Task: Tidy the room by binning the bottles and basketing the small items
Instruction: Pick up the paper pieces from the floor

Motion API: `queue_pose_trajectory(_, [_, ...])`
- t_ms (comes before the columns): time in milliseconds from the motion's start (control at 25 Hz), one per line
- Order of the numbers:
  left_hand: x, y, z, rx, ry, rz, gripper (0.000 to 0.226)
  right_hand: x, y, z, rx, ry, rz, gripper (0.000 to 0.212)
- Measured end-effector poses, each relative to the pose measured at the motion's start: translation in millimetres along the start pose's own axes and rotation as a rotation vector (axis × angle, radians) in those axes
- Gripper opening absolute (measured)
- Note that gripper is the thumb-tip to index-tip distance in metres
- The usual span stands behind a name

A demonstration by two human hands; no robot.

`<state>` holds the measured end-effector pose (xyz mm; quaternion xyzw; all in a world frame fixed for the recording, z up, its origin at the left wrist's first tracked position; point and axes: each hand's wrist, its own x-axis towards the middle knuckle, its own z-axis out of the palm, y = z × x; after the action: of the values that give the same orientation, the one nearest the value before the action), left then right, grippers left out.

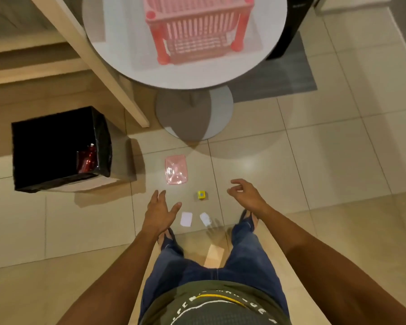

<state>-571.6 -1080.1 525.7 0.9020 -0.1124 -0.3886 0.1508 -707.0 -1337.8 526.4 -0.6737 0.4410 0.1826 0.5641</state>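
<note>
So both hands are empty right now. The left hand has its fingers spread and fairly straight, thumb out to the side, holding nothing. The right hand has its fingers loosely curled, also holding nothing. Both hang above the floor, which carries all the loose stuff.

Between the two hands sits a little yellow cube, roughly midway, maybe a touch closer to the right fingertips. Just beside the left thumb, toward the person's feet, lies a white card, with a second white piece next to it. The card's long axis runs pretty much away from the person. Ahead of the left fingers is a pink pouch, also lying lengthwise away from the body.

My guess: the left hand is best placed for the card or pouch, the right for the cube.

Further out, the pink basket sits on the round white table, well beyond everything. The black bin is off to the left, with a red bottle already in its near right corner. So the bottles look done, the small items not yet.
</note>
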Motion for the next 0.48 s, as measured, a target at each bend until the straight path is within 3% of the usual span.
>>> queue_pose_trajectory(280, [12,-54,-9,0.204,-0.138,0.151,0.086,-79,63,70,0.265,0.294,0.117,0.037])
queue_pose_trajectory(480, [-6,-83,0,0.265,-0.113,0.163,0.086,-100,91,112,0.133,0.130,0.176,0.042])
